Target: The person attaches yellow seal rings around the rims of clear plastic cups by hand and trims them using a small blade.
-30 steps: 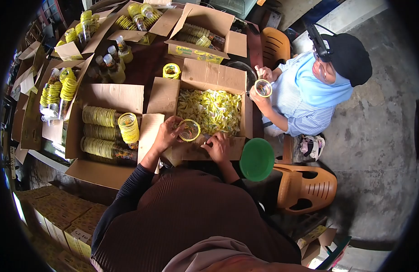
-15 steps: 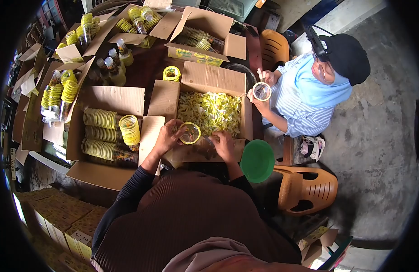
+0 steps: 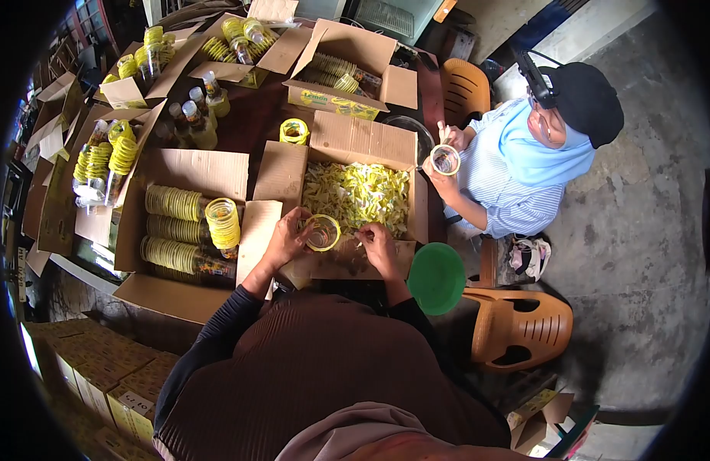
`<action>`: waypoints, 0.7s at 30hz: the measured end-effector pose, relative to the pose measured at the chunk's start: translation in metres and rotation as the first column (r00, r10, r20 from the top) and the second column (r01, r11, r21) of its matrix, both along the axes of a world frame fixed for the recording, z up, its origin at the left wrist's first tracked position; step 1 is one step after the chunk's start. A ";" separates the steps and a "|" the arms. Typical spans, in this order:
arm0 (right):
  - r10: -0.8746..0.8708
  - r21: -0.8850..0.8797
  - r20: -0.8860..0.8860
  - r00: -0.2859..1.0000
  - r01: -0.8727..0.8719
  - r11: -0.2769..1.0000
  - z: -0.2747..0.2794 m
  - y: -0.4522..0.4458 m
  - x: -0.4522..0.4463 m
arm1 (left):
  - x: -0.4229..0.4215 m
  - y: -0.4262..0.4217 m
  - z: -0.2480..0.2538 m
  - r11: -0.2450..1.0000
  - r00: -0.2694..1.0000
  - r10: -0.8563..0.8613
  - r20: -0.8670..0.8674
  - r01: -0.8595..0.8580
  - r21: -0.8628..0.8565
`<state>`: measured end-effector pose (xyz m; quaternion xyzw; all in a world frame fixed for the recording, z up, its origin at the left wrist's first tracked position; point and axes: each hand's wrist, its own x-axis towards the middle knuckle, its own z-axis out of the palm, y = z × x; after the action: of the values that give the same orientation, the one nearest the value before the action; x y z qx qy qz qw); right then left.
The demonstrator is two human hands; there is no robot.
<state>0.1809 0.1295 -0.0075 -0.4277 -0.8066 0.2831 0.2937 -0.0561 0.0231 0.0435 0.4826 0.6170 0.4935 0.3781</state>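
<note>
My left hand (image 3: 287, 240) is closed on the side of a clear plastic cup (image 3: 324, 234) with a yellow rim, tilted so its open mouth faces up toward me. Just right of the cup, my right hand (image 3: 379, 246) has its fingers drawn together in a pinch. Something small and pale may be at the fingertips, too small to name. Both hands are over the near flap of an open cardboard box (image 3: 363, 138). That box holds a heap of small yellow and white pieces (image 3: 359, 196).
At left, a carton (image 3: 190, 161) holds rows of stacked yellow-rimmed cups (image 3: 174, 201). More cup boxes and several bottles (image 3: 194, 115) stand behind. A co-worker (image 3: 516, 161) at right holds a cup (image 3: 445, 160). A green basin (image 3: 436, 278) and an orange chair (image 3: 520, 326) are near my right side.
The view has shifted slightly, so the table things sit a little lower. My left hand still holds the cup. My right fingers are pinched closer together beside it.
</note>
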 end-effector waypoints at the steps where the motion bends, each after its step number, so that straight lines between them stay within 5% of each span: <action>1: 0.000 0.001 -0.002 1.000 0.000 1.000 0.000 0.000 0.000 | 0.000 0.000 -0.005 1.000 0.999 0.002 -0.045 -0.001 0.026; 4: -0.015 -0.139 -0.155 0.988 -0.007 0.990 0.009 -0.003 -0.003 | 0.003 0.001 -0.006 0.981 0.999 -0.021 -0.030 0.027 0.191; 8: -0.075 -0.197 -0.118 0.990 0.051 0.979 0.034 -0.016 -0.008 | 0.008 0.001 0.004 0.979 0.993 -0.035 -0.113 0.057 0.197; 11: -0.085 -0.234 -0.185 0.979 0.040 0.972 0.035 -0.025 -0.014 | 0.016 0.004 0.002 0.999 0.999 -0.003 -0.054 0.005 0.037; 15: -0.116 -0.371 -0.464 0.878 -0.073 0.926 0.023 -0.034 -0.017 | 0.021 0.003 0.015 0.996 0.997 0.056 -0.058 -0.051 0.076; 21: -0.081 -0.040 -0.265 0.961 0.073 0.997 0.070 -0.058 -0.028 | 0.019 0.001 0.024 0.996 0.997 0.057 0.051 -0.053 -0.066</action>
<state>0.1532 0.0717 0.0625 -0.4213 -0.7383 0.3383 0.4037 -0.0370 0.0238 0.0672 0.4395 0.6355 0.4961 0.3962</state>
